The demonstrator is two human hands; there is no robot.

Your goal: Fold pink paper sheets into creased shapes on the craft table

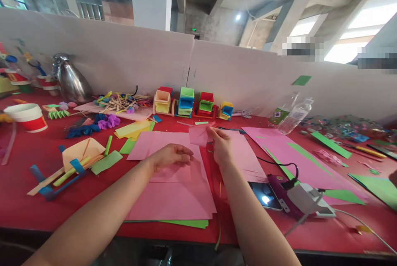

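My right hand [221, 144] pinches a small pink paper piece [198, 135] by its right edge, above the far end of the pink sheets. To its left, my left hand [172, 156] hovers over the stacked pink sheets [173, 204], fingers curled together; whether anything thin is between them is too small to tell. Green paper [189, 223] sticks out under the stack's near edge. More pink paper [245, 156], with cut strips at its near end, lies beyond my right wrist.
Folded paper boxes [186, 102] stand by the white partition [139, 59]. A steel jug [71, 80] and paper cup [29, 117] are left. Right are plastic bottles [296, 115], a phone [265, 195] and a power strip [307, 200] with cables. Part of another person's hand [393, 178] shows far right.
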